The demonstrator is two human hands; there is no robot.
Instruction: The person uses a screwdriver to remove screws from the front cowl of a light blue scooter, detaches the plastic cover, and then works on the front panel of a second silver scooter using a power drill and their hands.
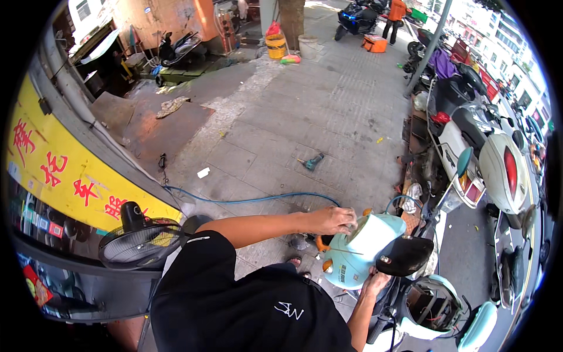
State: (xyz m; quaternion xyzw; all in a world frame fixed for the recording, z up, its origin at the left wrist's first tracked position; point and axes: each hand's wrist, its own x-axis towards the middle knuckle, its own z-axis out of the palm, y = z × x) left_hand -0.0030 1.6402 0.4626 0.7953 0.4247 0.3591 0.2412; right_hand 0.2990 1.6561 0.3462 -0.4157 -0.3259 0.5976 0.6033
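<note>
A light-blue scooter front cover with orange turn lights is close in front of me. My left hand reaches over its far left side, fingers curled together; what they pinch is hidden. A thin rod or wire crosses the cover below that hand. My right hand is closed at the cover's near right edge, just under a black rear-view mirror; the part in its grasp cannot be made out. Right of it, the scooter's opened body shows its frame and wires.
A teal cordless drill lies on the pavement ahead. A blue hose runs across the ground toward the scooter. A black fan stands at my left. Parked scooters line the right side; an orange box sits farther off near a person.
</note>
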